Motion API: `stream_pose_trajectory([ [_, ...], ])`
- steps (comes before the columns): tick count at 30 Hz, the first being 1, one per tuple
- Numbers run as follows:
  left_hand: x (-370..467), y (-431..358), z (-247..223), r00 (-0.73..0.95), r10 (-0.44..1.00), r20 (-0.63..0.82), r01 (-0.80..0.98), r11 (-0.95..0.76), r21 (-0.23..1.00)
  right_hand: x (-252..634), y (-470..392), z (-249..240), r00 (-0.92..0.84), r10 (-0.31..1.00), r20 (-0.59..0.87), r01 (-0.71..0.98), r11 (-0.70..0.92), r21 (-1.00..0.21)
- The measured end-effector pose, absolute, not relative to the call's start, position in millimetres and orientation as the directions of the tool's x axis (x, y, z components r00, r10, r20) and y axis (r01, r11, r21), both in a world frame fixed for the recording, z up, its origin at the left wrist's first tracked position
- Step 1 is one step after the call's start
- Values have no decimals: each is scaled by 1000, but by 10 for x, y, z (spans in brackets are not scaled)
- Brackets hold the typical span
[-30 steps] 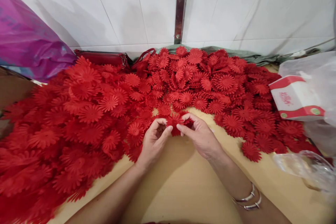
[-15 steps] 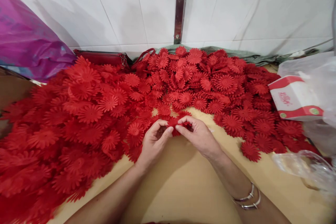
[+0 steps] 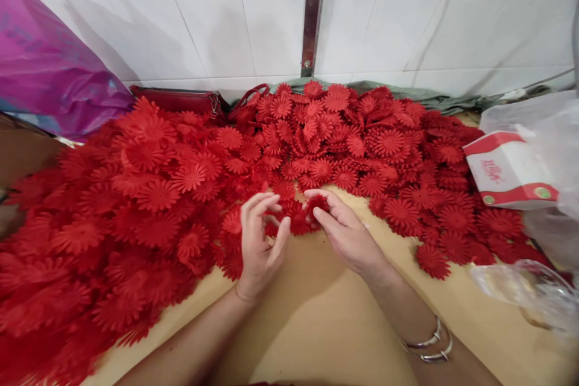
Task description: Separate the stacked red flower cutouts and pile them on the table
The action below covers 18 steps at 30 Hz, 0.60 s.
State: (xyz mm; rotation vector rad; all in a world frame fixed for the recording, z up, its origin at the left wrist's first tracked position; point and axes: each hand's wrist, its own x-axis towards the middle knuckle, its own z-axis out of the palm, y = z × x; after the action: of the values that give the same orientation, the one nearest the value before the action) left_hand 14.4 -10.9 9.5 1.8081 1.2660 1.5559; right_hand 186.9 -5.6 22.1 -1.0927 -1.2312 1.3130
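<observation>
My right hand (image 3: 346, 232) pinches a red artificial flower piece (image 3: 320, 207) between thumb and fingers, above the near edge of the heap. To its left, my left hand (image 3: 262, 241) has thumb and fingers apart, with nothing held between them. Just behind the fingers lie more red petal pieces (image 3: 298, 217). A large loose pile of red flower pieces (image 3: 156, 193) spreads on the left, and more stacked red flower pieces (image 3: 391, 142) lie at the back and right. Part of the held piece is hidden by my right fingers.
Tan tabletop (image 3: 307, 313) shows between my forearms. A red pouch (image 3: 176, 101) lies by the tiled wall, beside a purple plastic bag (image 3: 54, 66). On the right are a red-and-white box (image 3: 506, 169) and clear plastic (image 3: 529, 289). A metal bracket (image 3: 313, 24) is fixed to the wall.
Both hands were together on a red flower piece. My left hand has let go, opened and moved slightly left, while the right keeps hold and tilts the piece.
</observation>
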Motion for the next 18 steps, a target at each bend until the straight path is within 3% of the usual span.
stream_pose_trajectory([
  [3,186,-150,62,116,917,382,247,-399,883,1855,-38,234,-65,998,21,-18,20,-1000],
  [6,202,-170,53,173,944,282,213,-316,924,1854,-36,265,-76,997,23,85,29,-996],
  [12,176,-162,69,201,933,297,274,-345,898,1872,-70,295,-238,970,45,248,106,-963],
  [18,178,-151,10,182,959,218,187,-251,950,1906,-78,287,-211,976,47,445,138,-885],
])
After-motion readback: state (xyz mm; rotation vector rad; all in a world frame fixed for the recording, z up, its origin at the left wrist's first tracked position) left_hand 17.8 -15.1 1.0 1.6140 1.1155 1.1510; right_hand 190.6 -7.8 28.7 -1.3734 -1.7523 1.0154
